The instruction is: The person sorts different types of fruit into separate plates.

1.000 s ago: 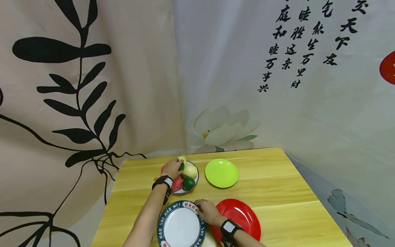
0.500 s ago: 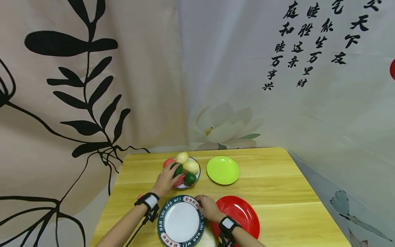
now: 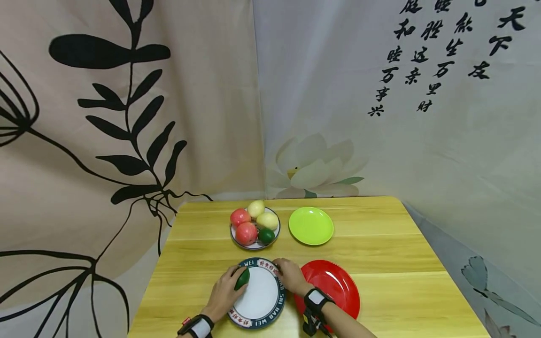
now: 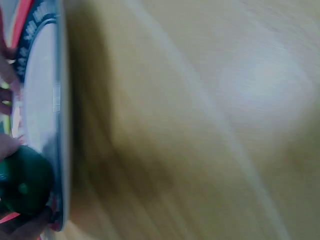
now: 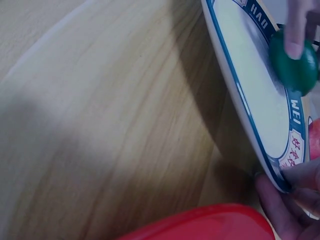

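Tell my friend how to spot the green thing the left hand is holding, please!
On the yellow wooden table, find the white plate ringed with writing. At that plate's left side, the left hand grips a dark green fruit. Its dark green lookalike sits on the farther dish among red fruits and pale yellow ones; this one is in the hand.

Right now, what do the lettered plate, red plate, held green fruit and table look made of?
Lettered plate: glossy ceramic or melamine; smooth white face, printed rim.
Red plate: probably shiny plastic; one solid colour, soft highlights.
Green fruit: perhaps smooth plastic or foam, given its even, shiny skin; could be real.
Table: wood or wood-look laminate, satin; grain streaks show.
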Demonstrator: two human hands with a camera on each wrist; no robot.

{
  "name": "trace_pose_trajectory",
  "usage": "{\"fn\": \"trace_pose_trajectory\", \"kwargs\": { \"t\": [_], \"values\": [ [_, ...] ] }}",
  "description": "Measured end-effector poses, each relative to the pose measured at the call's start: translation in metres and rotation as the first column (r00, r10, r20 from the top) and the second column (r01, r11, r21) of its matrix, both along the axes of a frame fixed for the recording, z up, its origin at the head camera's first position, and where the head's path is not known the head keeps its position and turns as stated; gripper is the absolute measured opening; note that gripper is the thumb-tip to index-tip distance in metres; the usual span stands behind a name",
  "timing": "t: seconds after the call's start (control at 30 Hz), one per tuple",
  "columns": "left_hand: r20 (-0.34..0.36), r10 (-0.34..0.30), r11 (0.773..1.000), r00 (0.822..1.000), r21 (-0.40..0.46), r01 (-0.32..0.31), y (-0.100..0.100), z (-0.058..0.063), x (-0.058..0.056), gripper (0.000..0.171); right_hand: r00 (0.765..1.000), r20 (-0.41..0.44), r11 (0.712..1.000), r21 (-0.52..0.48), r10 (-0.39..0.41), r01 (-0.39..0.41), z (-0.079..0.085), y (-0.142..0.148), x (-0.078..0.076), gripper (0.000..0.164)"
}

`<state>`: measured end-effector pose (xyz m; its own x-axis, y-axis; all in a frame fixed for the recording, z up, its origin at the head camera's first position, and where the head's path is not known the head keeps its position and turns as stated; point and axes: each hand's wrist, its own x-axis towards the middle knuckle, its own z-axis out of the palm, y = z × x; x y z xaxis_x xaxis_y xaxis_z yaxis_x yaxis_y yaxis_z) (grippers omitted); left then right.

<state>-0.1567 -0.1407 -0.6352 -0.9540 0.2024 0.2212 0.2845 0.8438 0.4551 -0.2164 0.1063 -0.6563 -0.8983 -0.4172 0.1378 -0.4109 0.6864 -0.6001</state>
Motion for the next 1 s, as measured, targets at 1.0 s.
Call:
{"fn": "trace_pose_trajectory", "kwargs": {
  "t": [1.0],
  "values": [
    [-0.226,-0.274,0.895,0.935,-0.415,0.162,0.072,-0.01,-0.153,0.05,0.997,-0.068,0.998,0.049,-0.028,0.031,0.003,-0.003,0.006,0.021]
  ]
}}
